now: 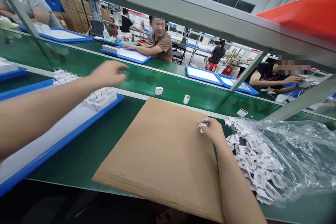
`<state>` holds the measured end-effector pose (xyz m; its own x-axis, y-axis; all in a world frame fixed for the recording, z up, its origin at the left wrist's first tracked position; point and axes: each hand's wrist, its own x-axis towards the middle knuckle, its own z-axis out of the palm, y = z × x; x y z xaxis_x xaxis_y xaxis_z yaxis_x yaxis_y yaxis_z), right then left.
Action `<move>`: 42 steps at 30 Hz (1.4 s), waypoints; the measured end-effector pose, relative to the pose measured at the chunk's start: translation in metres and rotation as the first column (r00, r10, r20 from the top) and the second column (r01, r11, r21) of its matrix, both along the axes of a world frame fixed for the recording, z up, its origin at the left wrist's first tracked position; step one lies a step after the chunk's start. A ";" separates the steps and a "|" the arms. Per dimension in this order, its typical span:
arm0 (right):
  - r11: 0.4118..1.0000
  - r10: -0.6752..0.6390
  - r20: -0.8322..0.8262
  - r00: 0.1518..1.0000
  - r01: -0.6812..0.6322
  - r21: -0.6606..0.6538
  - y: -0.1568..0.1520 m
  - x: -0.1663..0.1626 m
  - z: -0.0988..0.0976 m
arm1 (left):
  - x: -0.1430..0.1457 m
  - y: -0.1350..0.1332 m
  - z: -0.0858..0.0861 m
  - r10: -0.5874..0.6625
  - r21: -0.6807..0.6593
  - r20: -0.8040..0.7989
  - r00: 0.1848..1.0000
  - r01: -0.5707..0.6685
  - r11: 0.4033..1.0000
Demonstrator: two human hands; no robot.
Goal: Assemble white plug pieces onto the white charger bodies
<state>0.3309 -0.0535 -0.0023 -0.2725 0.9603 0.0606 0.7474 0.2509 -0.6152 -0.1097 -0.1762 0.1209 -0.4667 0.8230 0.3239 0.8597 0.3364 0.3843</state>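
Observation:
My left hand reaches out over the green conveyor belt, its fingers apart and nothing in them. Below that forearm, white plug housings with metal pins stand in rows in a blue-rimmed tray. Over the far right part of a brown cardboard sheet, my right hand pinches a small white plug cover whose pins point left. Two white charger housings, one to the left and one to the right, sit on the belt beyond the cardboard.
Loose white plug covers spill from a clear plastic bag on the right. A grey metal beam crosses overhead, with an orange bin on it. Across the belt, several people work beside blue trays.

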 end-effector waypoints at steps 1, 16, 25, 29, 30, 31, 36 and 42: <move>1.000 0.017 -0.015 1.000 -0.017 0.002 0.000 -0.002 -0.003 | 0.006 0.017 -0.007 -0.076 -0.098 -0.017 0.997 0.074 0.992; 0.990 0.081 0.078 0.994 -0.089 0.110 0.006 0.001 -0.017 | 0.043 0.175 -0.105 -0.201 -0.351 0.076 0.977 0.215 0.911; 0.996 0.012 -0.106 0.994 -0.003 0.093 0.007 0.004 -0.019 | 0.098 0.191 -0.117 -0.424 -0.315 0.180 0.887 0.461 0.830; 0.999 -0.032 -0.187 0.982 0.038 0.032 0.003 0.000 -0.013 | 0.108 0.186 -0.118 -0.516 -0.310 0.099 0.851 0.519 0.796; 0.999 -0.040 -0.235 0.971 0.044 0.012 0.001 -0.001 -0.010 | 0.111 0.185 -0.118 -0.515 -0.294 0.084 0.853 0.515 0.805; 0.999 -0.049 -0.301 0.952 0.045 -0.019 -0.001 -0.002 -0.007 | 0.113 0.184 -0.118 -0.511 -0.273 0.078 0.856 0.511 0.815; 0.972 -0.156 -0.619 0.769 0.007 -0.236 -0.006 -0.010 0.002 | 0.135 0.161 -0.107 -0.553 -0.175 0.040 0.832 0.551 0.816; 0.916 -0.187 -0.829 0.526 -0.212 -0.341 -0.008 -0.019 0.005 | 0.161 0.095 -0.095 -0.590 -0.331 0.106 0.800 0.588 0.738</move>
